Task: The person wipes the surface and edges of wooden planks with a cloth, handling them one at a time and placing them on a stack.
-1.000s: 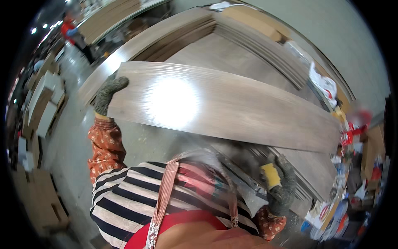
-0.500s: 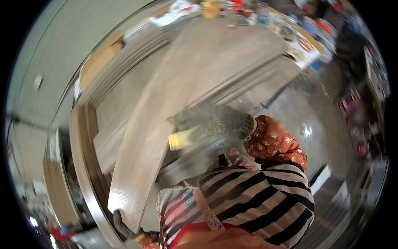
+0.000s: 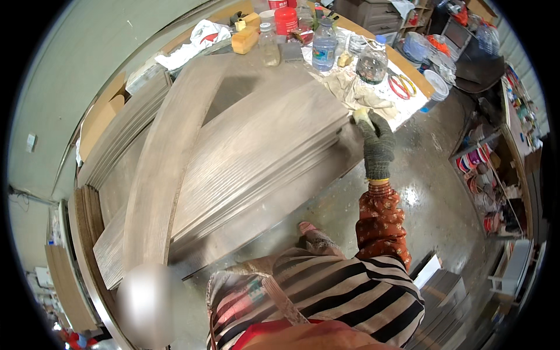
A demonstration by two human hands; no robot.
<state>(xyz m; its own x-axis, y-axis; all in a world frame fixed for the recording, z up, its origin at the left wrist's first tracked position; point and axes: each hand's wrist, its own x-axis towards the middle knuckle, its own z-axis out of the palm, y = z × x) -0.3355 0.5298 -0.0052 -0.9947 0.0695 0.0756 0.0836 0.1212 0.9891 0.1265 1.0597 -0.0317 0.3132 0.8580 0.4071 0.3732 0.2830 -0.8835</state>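
My right hand (image 3: 379,143), in a dark green knitted glove, reaches to the far right corner of the boards. Its fingers are bent, and a pale yellow piece (image 3: 363,116) shows on its thumb side; I cannot tell whether that is held or part of the glove. The hand is against or just beside the end of a wide grey-brown wood-grain board (image 3: 262,137), which lies on a stack of similar boards. A narrower long board (image 3: 160,157) lies crosswise over it. A white blur covers the near end of that board, and my left hand does not show.
At the far table end stand a water bottle (image 3: 324,49), a clear jug (image 3: 372,61), a red container (image 3: 286,21) and yellow sponge blocks (image 3: 245,39). A crumpled cloth (image 3: 361,96) and scissors (image 3: 401,87) lie beside them. More boards (image 3: 446,297) stand at lower right.
My right hand has moved from over the middle of the boards to their far right corner. The view has shifted, and my left glove, earlier at the long board's near end, no longer shows.
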